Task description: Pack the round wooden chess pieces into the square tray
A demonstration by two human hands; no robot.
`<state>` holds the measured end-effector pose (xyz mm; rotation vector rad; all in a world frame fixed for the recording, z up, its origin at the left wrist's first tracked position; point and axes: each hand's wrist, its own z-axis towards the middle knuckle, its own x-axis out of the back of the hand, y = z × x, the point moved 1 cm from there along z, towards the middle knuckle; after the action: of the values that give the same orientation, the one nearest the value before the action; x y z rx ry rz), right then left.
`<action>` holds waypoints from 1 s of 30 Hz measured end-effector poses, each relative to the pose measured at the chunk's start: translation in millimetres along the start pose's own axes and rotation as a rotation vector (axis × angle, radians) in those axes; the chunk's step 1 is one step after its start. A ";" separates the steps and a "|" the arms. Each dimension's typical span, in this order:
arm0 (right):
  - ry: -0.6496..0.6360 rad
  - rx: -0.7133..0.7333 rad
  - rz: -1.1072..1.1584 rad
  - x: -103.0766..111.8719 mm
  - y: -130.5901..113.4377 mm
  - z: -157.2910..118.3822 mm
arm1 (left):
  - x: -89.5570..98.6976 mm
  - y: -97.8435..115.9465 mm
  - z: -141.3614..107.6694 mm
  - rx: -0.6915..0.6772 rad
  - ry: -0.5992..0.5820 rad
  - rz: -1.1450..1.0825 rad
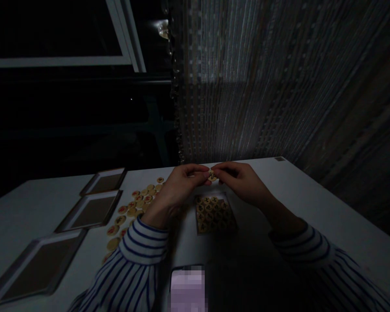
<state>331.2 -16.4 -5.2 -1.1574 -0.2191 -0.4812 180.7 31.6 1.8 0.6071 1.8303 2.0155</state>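
Between the fingertips of both my hands is a round wooden xiangqi piece (212, 175) with a dark character facing me. My left hand (189, 177) pinches its left edge, and my right hand (238, 177) pinches its right edge. They hold it above the table, just beyond a small square box (198, 232). In that box lie rows of xiangqi pieces (211, 212) with dark characters, with a gap near the far right. Loose pieces (131, 212), some with red characters and some blank side up, lie to the left, partly hidden by my left forearm.
Three shallow open trays (99, 208) stand in a line along the left of the white table (299, 203). A phone-like object with a blurred screen (187, 290) is at the near edge. Behind the table hangs a striped curtain (227, 86). The room is dim.
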 end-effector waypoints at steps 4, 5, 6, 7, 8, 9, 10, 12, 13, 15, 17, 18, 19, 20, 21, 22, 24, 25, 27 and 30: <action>-0.004 -0.004 0.045 -1.6 2.7 -0.9 | -2.4 0.4 -0.6 0.009 0.004 -0.033; -0.010 -0.006 0.061 -2.0 3.7 -1.2 | -2.5 0.0 -0.6 0.005 0.003 -0.034; -0.016 -0.009 0.072 -2.4 4.7 -1.5 | -2.5 -0.5 -0.5 0.000 0.001 -0.032; -0.023 -0.011 0.076 -2.8 5.6 -1.7 | -2.3 -1.0 -0.3 -0.004 -0.001 -0.028; -0.031 -0.010 0.072 -3.3 6.2 -2.0 | -2.0 -1.6 0.0 -0.010 -0.006 -0.023; -0.033 -0.007 0.063 -3.6 6.7 -2.2 | -1.8 -2.1 0.3 -0.018 -0.010 -0.019; -0.029 -0.001 0.048 -3.9 6.8 -2.3 | -1.6 -2.4 0.6 -0.025 -0.009 -0.015; -0.010 0.017 0.012 -3.9 6.1 -2.5 | -1.7 -2.7 1.0 -0.029 -0.001 -0.011; 0.001 0.030 -0.006 -3.6 5.4 -2.5 | -2.0 -2.7 1.1 -0.029 0.000 -0.013; 0.004 0.054 -0.025 -2.7 3.6 -2.6 | -3.0 -2.4 0.8 -0.032 -0.009 -0.017; -0.022 0.066 -0.008 -1.5 2.0 -2.8 | -4.0 -1.6 -0.2 -0.047 -0.030 -0.011; -0.036 0.069 0.007 -0.9 1.4 -2.9 | -4.3 -1.1 -0.9 -0.049 -0.034 -0.002; -0.047 0.074 0.018 -0.3 0.9 -2.9 | -4.5 -0.6 -1.6 -0.044 -0.030 0.010; -0.056 0.081 0.025 0.3 0.6 -3.0 | -4.6 -0.1 -2.2 -0.034 -0.021 0.022; -0.060 0.091 0.025 0.8 0.4 -2.9 | -4.7 0.2 -2.8 -0.025 -0.009 0.035; -0.062 0.101 0.021 1.1 0.2 -2.9 | -4.7 0.5 -3.1 -0.018 0.002 0.046; -0.061 0.111 0.000 1.6 0.2 -2.7 | -4.6 0.2 -3.0 -0.022 0.015 0.057; -0.055 0.108 -0.017 1.7 0.3 -2.6 | -4.6 -0.3 -2.6 -0.029 0.017 0.056; -0.044 0.105 -0.058 2.0 0.9 -2.5 | -4.4 -2.1 -1.4 -0.041 0.021 0.047; -0.051 0.142 -0.128 2.2 1.1 -3.3 | -3.9 -4.9 0.5 -0.040 0.029 0.032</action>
<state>333.4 -19.7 -6.5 -1.0214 -0.3675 -0.5400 184.1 30.4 -3.4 0.6028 1.8032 2.0872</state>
